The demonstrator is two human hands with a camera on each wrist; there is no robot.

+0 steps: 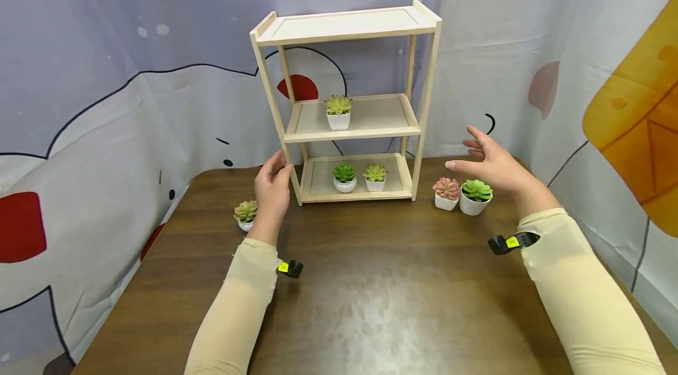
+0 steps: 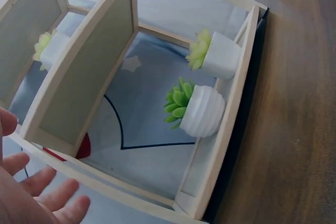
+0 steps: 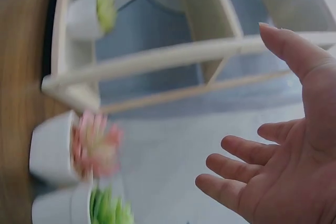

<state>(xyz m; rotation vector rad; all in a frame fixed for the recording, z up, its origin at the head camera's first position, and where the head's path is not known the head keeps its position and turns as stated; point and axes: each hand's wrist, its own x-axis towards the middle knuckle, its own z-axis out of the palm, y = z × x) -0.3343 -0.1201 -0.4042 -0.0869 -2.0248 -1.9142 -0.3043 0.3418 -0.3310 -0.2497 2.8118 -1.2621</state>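
A pale wooden shelf rack [image 1: 352, 134] with three tiers stands at the back of the table. My left hand [image 1: 272, 189] is beside its left front post, fingers loosely bent and holding nothing; whether it touches the post I cannot tell. My right hand [image 1: 495, 166] is raised right of the rack, fingers spread, above a pink succulent [image 1: 446, 192] and a green succulent [image 1: 475, 195] in white pots. On the middle tier sits a yellow-green succulent [image 1: 339, 112]. The bottom tier bears a dark green succulent [image 1: 345, 178] and a light green one [image 1: 375, 177].
Left of the rack, a yellowish succulent [image 1: 246, 214] in a white pot is partly hidden by the left hand and wrist. The brown table [image 1: 371, 281] stretches in front. A patterned curtain [image 1: 159, 110] hangs close behind and along the sides.
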